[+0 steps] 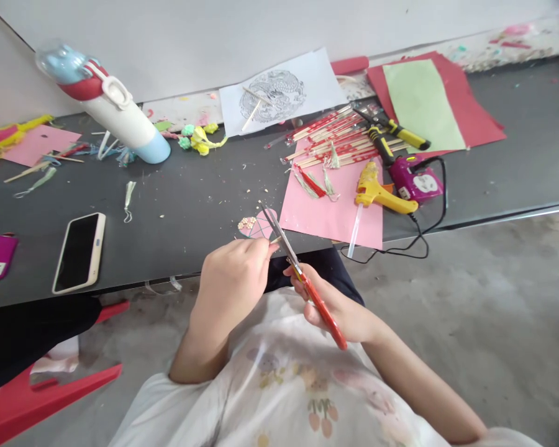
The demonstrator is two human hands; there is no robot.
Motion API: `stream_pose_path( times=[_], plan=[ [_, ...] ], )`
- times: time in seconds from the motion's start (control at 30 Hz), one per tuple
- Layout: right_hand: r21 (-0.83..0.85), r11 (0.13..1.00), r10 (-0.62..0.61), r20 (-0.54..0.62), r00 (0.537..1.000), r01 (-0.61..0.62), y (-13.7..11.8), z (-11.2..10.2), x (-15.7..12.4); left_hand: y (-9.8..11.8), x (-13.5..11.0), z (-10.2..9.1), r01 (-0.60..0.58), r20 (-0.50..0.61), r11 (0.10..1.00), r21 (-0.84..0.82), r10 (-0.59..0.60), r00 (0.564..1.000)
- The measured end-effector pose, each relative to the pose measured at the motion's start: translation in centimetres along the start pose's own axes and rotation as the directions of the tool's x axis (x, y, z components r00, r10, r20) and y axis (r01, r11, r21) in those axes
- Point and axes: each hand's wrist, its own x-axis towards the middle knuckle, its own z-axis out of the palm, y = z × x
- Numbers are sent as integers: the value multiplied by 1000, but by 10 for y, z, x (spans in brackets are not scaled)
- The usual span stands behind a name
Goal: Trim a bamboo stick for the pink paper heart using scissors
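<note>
My right hand (335,307) is closed round the red handles of a pair of scissors (302,279), whose blades point up and left over the table edge. My left hand (235,279) is closed in a pinch just left of the blades, holding a thin stick (276,239) whose tip shows beside them. Just beyond the blades a small pink paper shape (259,225) lies on the dark table (190,205).
On the table lie a pink sheet (330,214), a yellow glue gun (377,192), a bundle of red-and-wood sticks (335,139), a dragon drawing (279,93), red and green paper (423,99), a phone (80,250) and a white bottle (121,115). A red stool (41,391) stands lower left.
</note>
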Motion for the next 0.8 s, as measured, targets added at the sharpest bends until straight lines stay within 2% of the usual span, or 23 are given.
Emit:
stream_pose_path(
  times=[0.17,0.3,0.47,0.6,0.67,0.8],
  plan=[
    [-3,999,35,-12,999,-35,-4,2,0,-1,4,0,56,75,994,-90,-49,996],
    [-21,998,51,-18,999,-51,-6,2,0,-1,6,-1,150,125,972,-179,-129,984],
    [-102,994,22,-21,1000,-24,-8,-3,-1,-1,8,-4,275,217,909,-314,-213,952],
    [-151,988,12,-23,1000,-15,-7,-7,-2,0,9,-6,317,239,868,-382,-239,941],
    [-98,995,-7,6,1000,8,-6,-8,-3,1,9,-7,326,226,869,-373,-255,940],
    [115,992,-68,89,994,57,-3,-8,-4,4,8,-7,318,213,885,-339,-257,943]
  ],
)
